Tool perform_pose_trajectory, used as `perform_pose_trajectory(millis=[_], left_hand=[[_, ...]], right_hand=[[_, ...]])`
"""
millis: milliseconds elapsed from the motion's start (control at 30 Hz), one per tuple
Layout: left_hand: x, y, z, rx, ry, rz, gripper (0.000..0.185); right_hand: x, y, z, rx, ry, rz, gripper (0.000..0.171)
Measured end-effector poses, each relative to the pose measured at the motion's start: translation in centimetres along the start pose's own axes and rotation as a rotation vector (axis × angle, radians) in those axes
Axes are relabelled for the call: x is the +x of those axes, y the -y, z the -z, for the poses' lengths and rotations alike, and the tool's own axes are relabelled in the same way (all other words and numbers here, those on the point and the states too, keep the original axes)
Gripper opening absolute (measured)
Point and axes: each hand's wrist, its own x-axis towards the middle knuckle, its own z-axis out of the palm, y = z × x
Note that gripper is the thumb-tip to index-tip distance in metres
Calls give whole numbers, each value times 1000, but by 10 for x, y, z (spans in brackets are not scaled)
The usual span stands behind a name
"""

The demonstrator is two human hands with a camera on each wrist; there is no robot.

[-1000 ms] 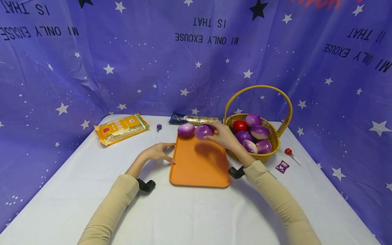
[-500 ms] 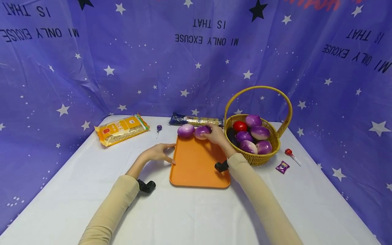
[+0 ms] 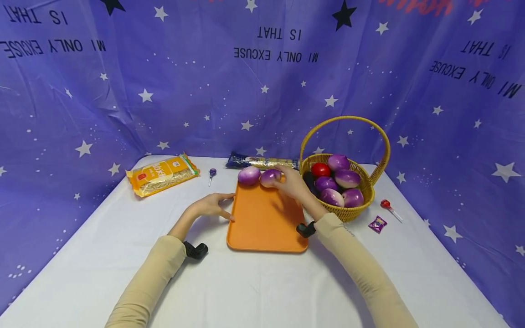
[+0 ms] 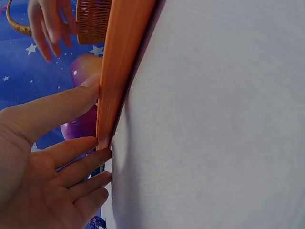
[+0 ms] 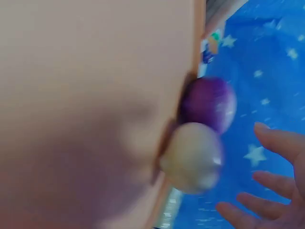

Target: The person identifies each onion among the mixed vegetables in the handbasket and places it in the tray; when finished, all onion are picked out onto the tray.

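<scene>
Two purple-and-white onions sit side by side at the far end of an orange tray: the left onion and the right onion. My right hand hovers just right of the right onion, fingers spread and apart from it in the right wrist view. There the right onion shows its pale side. My left hand is at the tray's left edge, its thumb and fingertips touching the rim. In the left wrist view, the left hand's fingers are fairly straight against the tray's side.
A wicker basket of onions, a red round thing and a dark one stands right of the tray. Beyond the tray lies a long noodle pack. An orange noodle pack, lollipops and a purple candy lie around.
My right hand lowered the right onion onto the tray beside the left one, let go of it and drew back to the right. The left hand stayed at the rim.
</scene>
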Motion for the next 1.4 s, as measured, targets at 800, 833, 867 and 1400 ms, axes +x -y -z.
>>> perform_pose_trajectory(millis=[800, 833, 867, 1400], left_hand=[[-5, 2, 4, -18, 0, 19, 89], [-5, 3, 4, -17, 0, 18, 89], [-4, 3, 5, -15, -1, 16, 89], [-2, -1, 1, -27, 1, 5, 88]], right_hand=[[-66, -65, 155, -155, 177, 90, 50], [-65, -71, 159, -162, 188, 85, 51], [-64, -77, 162, -166, 198, 72, 51], [-50, -122, 174, -233, 361, -66, 52]])
